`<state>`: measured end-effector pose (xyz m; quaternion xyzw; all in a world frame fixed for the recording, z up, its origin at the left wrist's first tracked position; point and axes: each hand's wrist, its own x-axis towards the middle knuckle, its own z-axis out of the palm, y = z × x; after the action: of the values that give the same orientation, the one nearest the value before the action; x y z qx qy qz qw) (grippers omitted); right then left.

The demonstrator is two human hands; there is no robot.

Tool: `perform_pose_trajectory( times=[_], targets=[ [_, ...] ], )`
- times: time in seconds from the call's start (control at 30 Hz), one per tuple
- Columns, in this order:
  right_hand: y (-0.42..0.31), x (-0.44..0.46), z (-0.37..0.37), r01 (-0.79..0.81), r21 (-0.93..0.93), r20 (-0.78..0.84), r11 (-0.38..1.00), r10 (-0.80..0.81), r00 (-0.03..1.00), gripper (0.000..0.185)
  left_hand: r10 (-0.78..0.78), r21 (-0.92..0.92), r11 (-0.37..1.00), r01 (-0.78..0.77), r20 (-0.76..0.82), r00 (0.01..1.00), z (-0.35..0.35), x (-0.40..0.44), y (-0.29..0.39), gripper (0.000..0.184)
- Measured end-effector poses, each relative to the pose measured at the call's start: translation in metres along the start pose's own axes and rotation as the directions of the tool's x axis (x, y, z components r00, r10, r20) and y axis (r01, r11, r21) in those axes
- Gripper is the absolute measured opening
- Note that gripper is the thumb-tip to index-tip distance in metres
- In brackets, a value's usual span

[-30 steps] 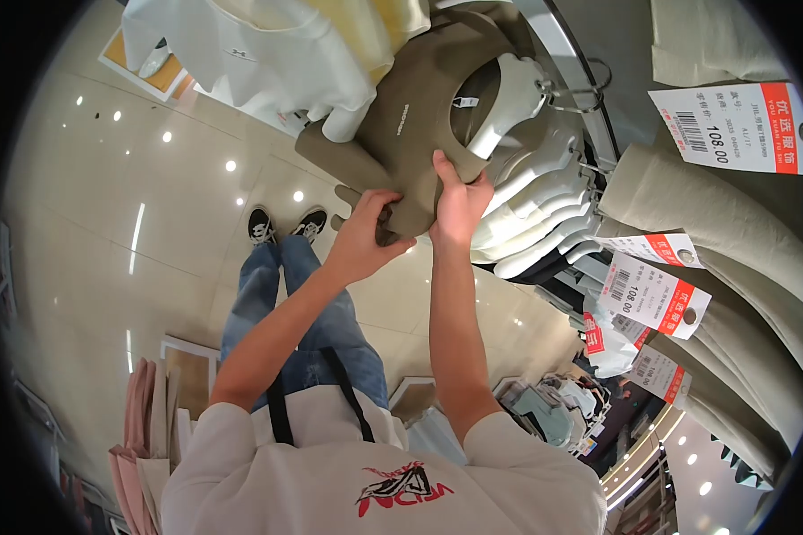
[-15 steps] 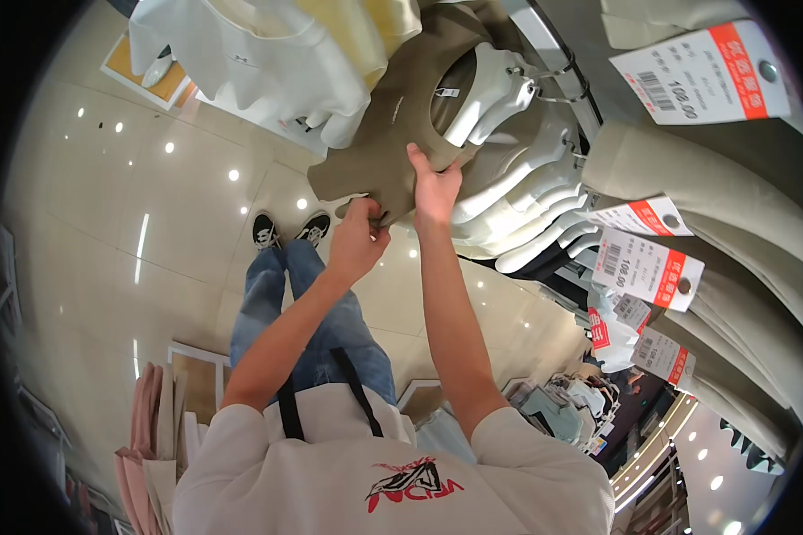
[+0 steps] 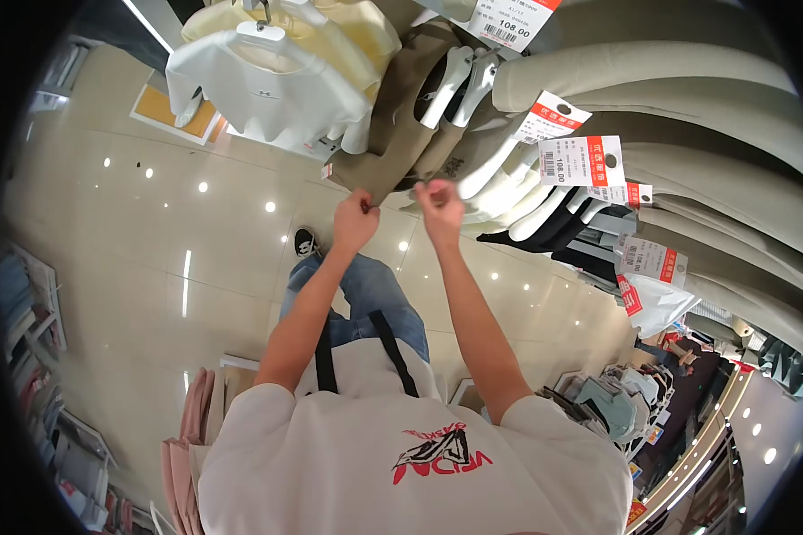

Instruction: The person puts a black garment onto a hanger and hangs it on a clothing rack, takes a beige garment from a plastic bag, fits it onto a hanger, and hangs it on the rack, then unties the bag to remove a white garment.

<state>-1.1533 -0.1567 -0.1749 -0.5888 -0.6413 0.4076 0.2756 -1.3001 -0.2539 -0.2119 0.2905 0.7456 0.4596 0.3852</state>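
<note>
A brown T-shirt [image 3: 385, 134] hangs from a white hanger [image 3: 446, 86] on the rack. My left hand [image 3: 355, 221] pinches its lower edge, fingers closed on the cloth. My right hand [image 3: 442, 214] is raised just right of that edge, near a second brown garment [image 3: 439, 150] hanging behind. Its fingers are curled together and blurred, so whether cloth is between them is hidden. A small tag [image 3: 327, 170] shows at the left edge of the brown T-shirt.
White tops [image 3: 268, 98] and yellow tops [image 3: 357, 36] hang at the upper left. Beige garments [image 3: 723, 156] with price tags [image 3: 582, 160] line the right. Folded clothes [image 3: 620, 401] lie lower right, and pink garments [image 3: 187, 419] hang lower left. Glossy tiles [image 3: 232, 259] cover the floor.
My right hand has left the neckline area of the brown T-shirt and come down beside its lower edge. My left hand still grips the cloth. The view has shifted and turned.
</note>
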Motion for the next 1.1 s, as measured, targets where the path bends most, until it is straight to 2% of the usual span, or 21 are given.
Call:
perform_pose_trajectory(
  times=[0.1, 0.17, 0.27, 0.33, 0.37, 0.5, 0.73, 0.77, 0.87, 0.97, 1.1],
  targets=[
    [-0.04, 0.044, -0.004, 0.154, -0.175, -0.236, 0.972, -0.193, 0.952, 0.045, -0.043, -0.077, 0.996, 0.041, -0.024, 0.999, -0.023, 0.008, -0.004, 0.013],
    [-0.048, 0.081, 0.005, 0.194, -0.335, -0.332, 0.922, -0.309, 0.891, 0.057, -0.013, -0.127, 0.992, 0.004, -0.072, 0.997, -0.033, 0.012, -0.006, 0.011],
    [-0.042, 0.119, 0.026, 0.039, -0.253, -0.375, 0.967, -0.135, 0.917, 0.058, -0.046, -0.212, 0.977, 0.032, -0.065, 0.997, -0.041, 0.02, -0.014, 0.011],
    [-0.039, 0.119, 0.024, -0.081, -0.04, -0.259, 0.996, 0.067, 0.964, 0.053, -0.057, -0.297, 0.954, 0.036, -0.064, 0.996, -0.041, 0.025, -0.024, 0.011],
    [-0.039, 0.12, 0.023, -0.148, 0.059, -0.183, 0.987, 0.157, 0.971, 0.05, -0.031, -0.256, 0.967, 0.007, -0.091, 0.995, -0.044, 0.028, -0.027, 0.012],
    [-0.045, 0.09, 0.004, -0.168, 0.372, -0.058, 0.913, 0.203, 0.977, 0.039, -0.059, -0.418, 0.908, 0.016, -0.091, 0.994, -0.055, 0.039, -0.034, 0.012],
    [-0.049, 0.065, -0.032, -0.208, 0.58, 0.048, 0.787, 0.222, 0.974, 0.037, -0.026, -0.516, 0.857, -0.014, -0.069, 0.997, -0.069, 0.049, -0.026, 0.016],
    [-0.05, 0.065, -0.034, -0.213, 0.571, 0.057, 0.793, 0.221, 0.974, 0.039, -0.013, -0.505, 0.863, -0.024, -0.07, 0.997, -0.07, 0.05, -0.025, 0.016],
    [-0.048, 0.067, -0.037, -0.222, 0.515, 0.055, 0.828, 0.226, 0.973, 0.028, 0.021, -0.493, 0.868, -0.054, -0.072, 0.997, -0.069, 0.047, -0.021, 0.016],
    [-0.044, 0.071, -0.04, -0.249, 0.546, 0.088, 0.8, 0.241, 0.967, 0.039, 0.065, -0.467, 0.879, -0.095, -0.081, 0.995, -0.065, 0.045, -0.019, 0.015],
    [-0.038, 0.074, -0.041, -0.241, 0.531, 0.089, 0.812, 0.23, 0.969, 0.038, 0.108, -0.441, 0.89, -0.117, -0.045, 0.993, -0.063, 0.038, -0.023, 0.014]
  ],
)
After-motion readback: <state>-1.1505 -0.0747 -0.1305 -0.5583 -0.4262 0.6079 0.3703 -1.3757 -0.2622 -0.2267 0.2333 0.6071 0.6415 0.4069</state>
